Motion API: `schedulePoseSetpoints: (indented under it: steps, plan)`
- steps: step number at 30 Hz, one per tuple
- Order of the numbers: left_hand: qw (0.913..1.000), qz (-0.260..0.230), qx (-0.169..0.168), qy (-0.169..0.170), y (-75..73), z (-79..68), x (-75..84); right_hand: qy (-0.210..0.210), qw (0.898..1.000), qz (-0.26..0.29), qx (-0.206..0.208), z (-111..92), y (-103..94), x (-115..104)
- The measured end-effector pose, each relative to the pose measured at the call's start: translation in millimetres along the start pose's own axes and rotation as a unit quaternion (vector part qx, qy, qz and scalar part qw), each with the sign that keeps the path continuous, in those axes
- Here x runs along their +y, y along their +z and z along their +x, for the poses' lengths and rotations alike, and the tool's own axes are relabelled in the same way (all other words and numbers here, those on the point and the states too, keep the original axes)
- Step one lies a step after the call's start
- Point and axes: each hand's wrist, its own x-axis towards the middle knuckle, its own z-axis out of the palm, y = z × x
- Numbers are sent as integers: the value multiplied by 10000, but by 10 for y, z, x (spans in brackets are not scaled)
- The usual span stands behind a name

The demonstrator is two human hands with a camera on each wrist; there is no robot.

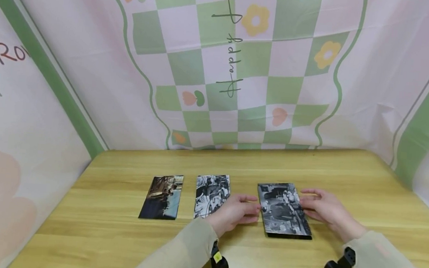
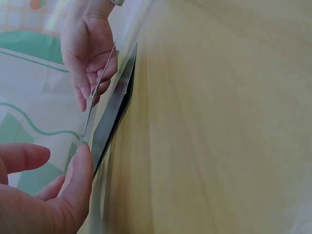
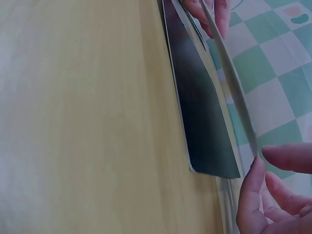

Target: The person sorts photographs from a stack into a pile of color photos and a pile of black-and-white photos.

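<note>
A black-and-white photo card [image 1: 283, 209] is held by its side edges between both hands, at the right of the row. My left hand [image 1: 235, 213] has its fingertips at the left edge, beside the middle card. At the opposite edge is my right hand [image 1: 323, 210]; in the right wrist view the thin card [image 3: 234, 87] runs between its thumb and finger. In both wrist views a dark card [image 3: 200, 107] lies below the held one. Another black-and-white card [image 1: 210, 192] lies in the middle, partly covered by my left hand. A coloured card [image 1: 163, 197] lies leftmost.
The cards are on a wooden table [image 1: 115, 244]. Patterned cloth [image 1: 238, 123] with green checks rises behind the far edge, and more cloth [image 1: 29, 136] hangs along the left side. Black wrist cameras [image 1: 340, 266] sit below both sleeves.
</note>
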Motion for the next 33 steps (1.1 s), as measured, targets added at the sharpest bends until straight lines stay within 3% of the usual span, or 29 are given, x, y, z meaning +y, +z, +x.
schedulePoseSetpoints:
  steps: [5, 14, 28, 33]
  plan:
    - [9997, -80, 222, 77, 17, 22, -18, -43, 10000, 33, 59, 12, 70, -26]
    - [9969, 319, 709, 138, 1, -7, -37, -93, 9998, 125, -97, 35, 248, -70]
    - [9973, -7, 671, 284, -346, -98, -2, 10, 9970, 553, -538, 79, 468, -104]
    - [9971, 170, 684, 280, -458, -189, 14, -110, 9945, 660, -806, 87, 577, -145]
